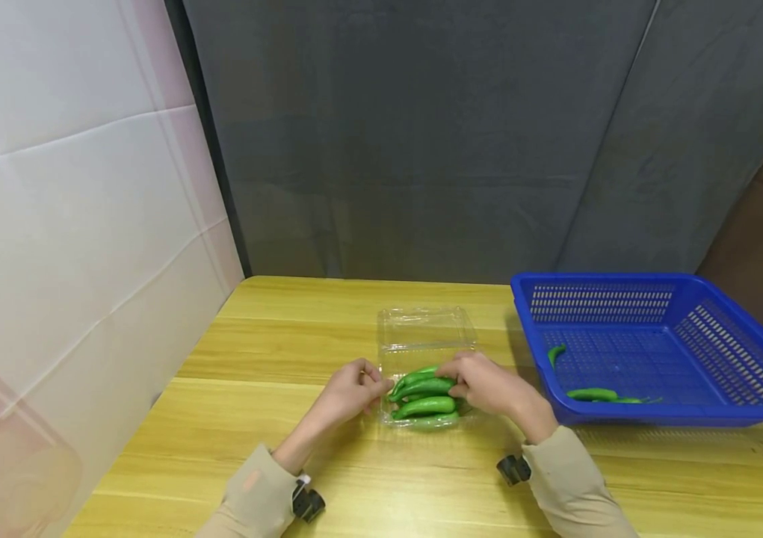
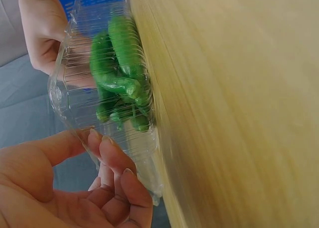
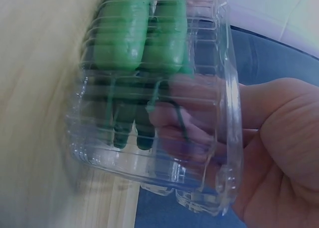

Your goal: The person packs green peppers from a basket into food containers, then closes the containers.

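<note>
A clear plastic clamshell box stands on the table with its lid folded back, and several green chili peppers lie side by side in its base. At the box's left side, my left hand pinches the rim between thumb and fingertips; the left wrist view shows these fingertips on the clear edge. My right hand reaches over the right side into the box, thumb and fingers bent around the end of an upper pepper. Through the ribbed wall, the right wrist view shows its fingers among the stems.
To the right stands a blue plastic basket with a few green peppers in it. A grey curtain hangs behind the wooden table, and a white panel rises on the left.
</note>
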A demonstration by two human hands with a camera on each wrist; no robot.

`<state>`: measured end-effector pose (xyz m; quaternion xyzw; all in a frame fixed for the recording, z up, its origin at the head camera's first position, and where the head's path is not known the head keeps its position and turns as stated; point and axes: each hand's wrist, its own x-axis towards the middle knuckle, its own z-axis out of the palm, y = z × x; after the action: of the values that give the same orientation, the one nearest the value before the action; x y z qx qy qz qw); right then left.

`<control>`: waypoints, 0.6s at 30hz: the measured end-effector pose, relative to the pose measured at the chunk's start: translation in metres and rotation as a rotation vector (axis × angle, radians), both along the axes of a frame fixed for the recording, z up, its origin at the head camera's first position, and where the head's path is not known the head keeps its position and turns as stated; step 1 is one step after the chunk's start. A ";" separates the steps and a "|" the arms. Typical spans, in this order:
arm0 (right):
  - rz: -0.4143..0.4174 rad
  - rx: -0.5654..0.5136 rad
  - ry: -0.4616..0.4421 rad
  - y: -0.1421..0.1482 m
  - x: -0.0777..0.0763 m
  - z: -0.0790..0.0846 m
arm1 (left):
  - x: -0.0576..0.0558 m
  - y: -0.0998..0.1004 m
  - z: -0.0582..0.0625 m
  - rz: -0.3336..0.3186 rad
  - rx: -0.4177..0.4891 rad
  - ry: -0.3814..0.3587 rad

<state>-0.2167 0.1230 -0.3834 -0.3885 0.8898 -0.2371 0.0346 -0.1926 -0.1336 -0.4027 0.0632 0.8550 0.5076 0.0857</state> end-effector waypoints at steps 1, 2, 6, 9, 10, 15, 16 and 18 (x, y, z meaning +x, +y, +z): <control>0.000 -0.002 0.001 0.000 0.000 0.000 | 0.000 0.000 0.000 0.000 0.000 0.001; -0.002 -0.004 0.000 -0.001 0.000 0.000 | 0.000 0.000 0.000 0.001 0.001 0.002; -0.018 -0.018 -0.020 -0.003 -0.001 -0.001 | 0.000 0.000 0.001 0.004 -0.001 -0.001; -0.036 -0.025 -0.040 -0.004 -0.001 -0.002 | 0.000 0.000 0.002 0.006 -0.002 -0.004; -0.042 -0.025 -0.042 -0.004 -0.001 -0.002 | 0.000 0.000 0.002 0.006 -0.002 -0.003; -0.045 -0.010 -0.032 -0.004 -0.001 -0.003 | 0.002 0.000 0.002 0.005 -0.004 0.002; -0.043 -0.006 -0.029 -0.004 0.000 -0.003 | 0.002 0.001 0.003 0.006 -0.003 0.003; -0.042 0.003 -0.023 -0.004 0.000 -0.003 | 0.002 0.001 0.003 0.007 -0.002 0.003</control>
<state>-0.2167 0.1191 -0.3860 -0.3669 0.8977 -0.2406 0.0403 -0.1904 -0.1327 -0.4000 0.0608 0.8558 0.5069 0.0827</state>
